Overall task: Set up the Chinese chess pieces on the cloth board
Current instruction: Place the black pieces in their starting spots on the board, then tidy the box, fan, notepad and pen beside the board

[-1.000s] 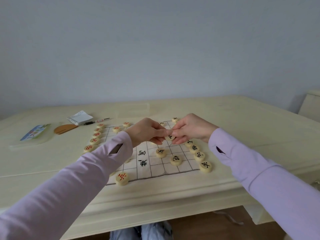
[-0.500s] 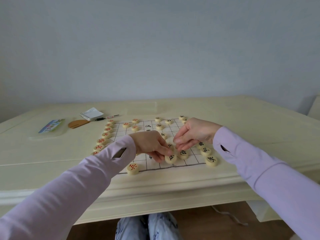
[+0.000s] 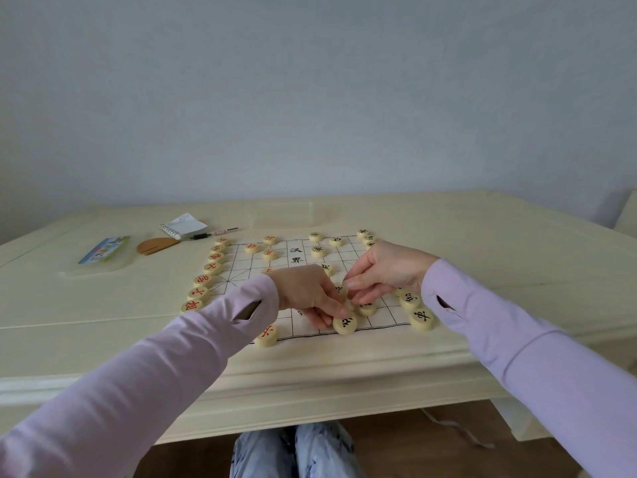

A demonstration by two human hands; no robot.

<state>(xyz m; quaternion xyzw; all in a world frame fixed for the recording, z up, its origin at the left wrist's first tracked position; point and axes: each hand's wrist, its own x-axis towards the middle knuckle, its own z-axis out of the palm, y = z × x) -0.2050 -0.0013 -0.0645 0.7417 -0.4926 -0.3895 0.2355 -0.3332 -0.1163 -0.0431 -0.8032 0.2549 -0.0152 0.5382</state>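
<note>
**A:** Which step is this?

**B:** Placing black pieces, I'd say. The left hand (image 3: pixel 310 294) is low at centre frame, with its fingers curled on the rim of a black piece (image 3: pixel 344 324). That piece lies face up on the board (image 3: pixel 248 270), close to the board's bottom edge.

**A:** And the right hand (image 3: pixel 386 274)?

**B:** It's just right of the left hand, fingertips bunched over a second black piece (image 3: pixel 366 308). I can't tell whether it's gripping that piece or only touching it.

**A:** How far along is the task?

**B:** Well on, but not finished. The red pieces (image 3: pixel 202 280) sit in a row down the board's left edge, and black ones line its right edge. Several pieces of both colours lie scattered on the grid.

**A:** What does the next move need?

**B:** Probably sliding the black piece squarely onto a line crossing and then letting go. The hands are nearly touching, so each must lift away without nudging neighbouring pieces or rucking the cloth.
</note>
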